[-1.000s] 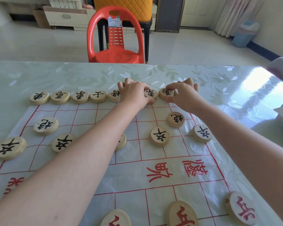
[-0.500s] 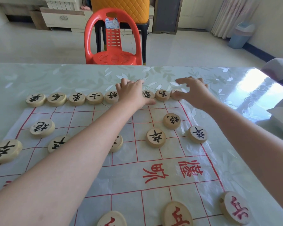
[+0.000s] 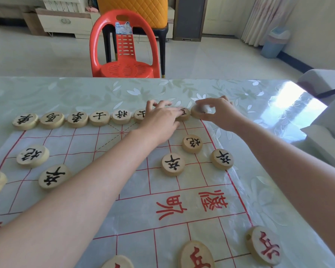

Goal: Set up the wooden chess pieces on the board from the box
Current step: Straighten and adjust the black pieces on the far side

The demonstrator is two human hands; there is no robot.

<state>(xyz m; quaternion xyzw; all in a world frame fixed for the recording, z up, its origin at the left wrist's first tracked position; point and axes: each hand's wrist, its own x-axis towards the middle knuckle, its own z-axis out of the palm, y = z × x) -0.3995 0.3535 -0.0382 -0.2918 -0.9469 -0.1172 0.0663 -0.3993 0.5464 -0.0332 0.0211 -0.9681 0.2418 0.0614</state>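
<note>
A white board sheet with red lines (image 3: 135, 209) lies on the table. Wooden discs with black characters form the far row (image 3: 100, 118). My left hand (image 3: 159, 120) lies over that row with bent fingers and hides a disc beneath. A partly covered disc (image 3: 183, 114) shows beside it. My right hand (image 3: 219, 113) pinches the corner disc (image 3: 197, 113) at the row's right end. Black cannon discs (image 3: 191, 144) (image 3: 32, 155) and soldier discs (image 3: 172, 164) (image 3: 221, 159) (image 3: 53, 176) stand on the board. Red-character discs (image 3: 196, 256) (image 3: 264, 244) sit near me. No box is in view.
A red plastic chair (image 3: 124, 51) stands past the table's far edge (image 3: 66, 77). White furniture (image 3: 327, 128) is close on the right. The floral table cover (image 3: 259, 117) gives shiny glare at the far right.
My right hand moved right along the far row from the second-last disc to the corner disc and now pinches it. My left hand stayed on the row.
</note>
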